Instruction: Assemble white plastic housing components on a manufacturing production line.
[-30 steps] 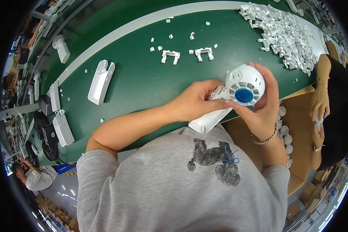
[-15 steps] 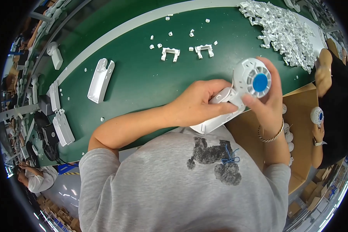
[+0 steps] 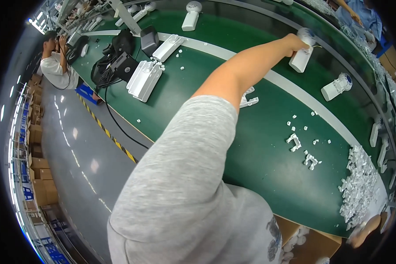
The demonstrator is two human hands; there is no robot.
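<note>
My left arm stretches across the green table (image 3: 268, 163) to its far side. There my left hand (image 3: 296, 43) is closed around the neck of a white round-headed device (image 3: 300, 61), whose long body points toward me. The hand partly covers the device's round head. Another round-headed white device (image 3: 335, 89) lies to the right of it, and one more (image 3: 190, 20) lies off to the left. A white housing shell (image 3: 250, 102) shows partly from behind my forearm. My right hand is out of view.
Small white clips surround two U-shaped white brackets (image 3: 294, 142). A heap of white parts (image 3: 358, 189) sits at the right, near another person's arm (image 3: 366, 231). White shells (image 3: 145, 81) and black equipment (image 3: 124, 67) with a cable lie left. A carton (image 3: 325, 241) stands below the edge.
The view has swung left. My left hand has left the white housing near my body and reached to a device on the far side. My right hand has gone out of view.
</note>
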